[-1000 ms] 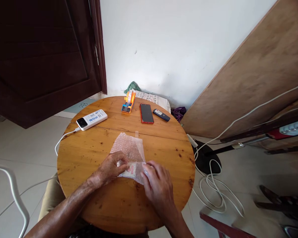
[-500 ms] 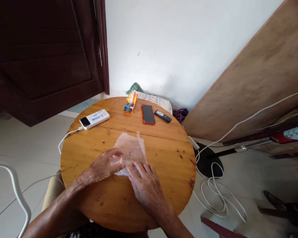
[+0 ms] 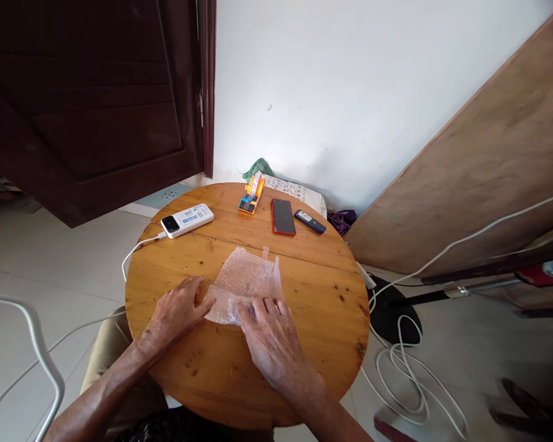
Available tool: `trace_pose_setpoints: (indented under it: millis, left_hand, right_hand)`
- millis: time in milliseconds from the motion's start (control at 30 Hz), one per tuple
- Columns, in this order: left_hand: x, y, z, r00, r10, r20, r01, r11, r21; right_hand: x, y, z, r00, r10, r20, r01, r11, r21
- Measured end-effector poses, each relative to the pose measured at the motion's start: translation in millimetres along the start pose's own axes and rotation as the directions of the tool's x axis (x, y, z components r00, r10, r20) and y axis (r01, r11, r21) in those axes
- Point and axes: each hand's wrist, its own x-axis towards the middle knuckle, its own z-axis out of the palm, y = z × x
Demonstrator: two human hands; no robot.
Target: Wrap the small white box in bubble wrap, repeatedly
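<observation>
So there's a round wooden counter (image 3: 322,337) with knotty, shiny grain, and one sheet of bubble wrap (image 3: 249,273) lying near its middle, clear, bumpy and folded over along the near edge. One little strip of clear tape (image 3: 265,252) pokes out at the far side. The left hand (image 3: 179,310) is spread, thumb well apart from the fingers, thumb tip at the wrap's left edge. The right hand (image 3: 270,331) lies palm down over the folded part, fingers bent and a bit apart; can't tell if it's pinching anything under there.

Farther back, one of each: a white plastic power bank (image 3: 187,220) with a dark display, blue Chinese characters and a white cable (image 3: 138,245) plugged in; an orange and blue tape dispenser (image 3: 252,194) loaded with a roll; a smartphone (image 3: 283,217) in a red case, screen dark; and a dark blue remote (image 3: 309,221), rounded ends. Behind the counter, a white printed sack (image 3: 299,192) shows digits, "201" being about all that's readable.
</observation>
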Motion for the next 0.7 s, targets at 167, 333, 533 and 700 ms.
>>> trace_pose_setpoints:
  millis: [167,333,533,700]
  left_hand:
    - [-3.1,7.6,-12.1,0.975,-0.140,0.172,0.141,0.990,0.003]
    - [6.2,14.8,-8.3,0.973,-0.137,0.187,0.153,0.986,-0.073]
    - [11.6,11.0,9.9,0.965,-0.122,0.233,0.200,0.914,-0.353]
    - [10.1,26.3,12.1,0.967,-0.085,0.240,0.215,0.779,-0.589]
  right_hand:
    - [2.1,-1.0,0.9,0.999,-0.043,-0.018,0.042,0.996,-0.074]
    - [7.2,-2.2,-3.4,0.996,-0.086,0.033,0.090,0.985,-0.144]
    - [15.5,-1.6,-10.6,0.990,-0.105,0.094,0.114,0.989,-0.098]
    - [14.7,3.2,-7.5,0.991,-0.108,0.074,0.111,0.993,-0.040]
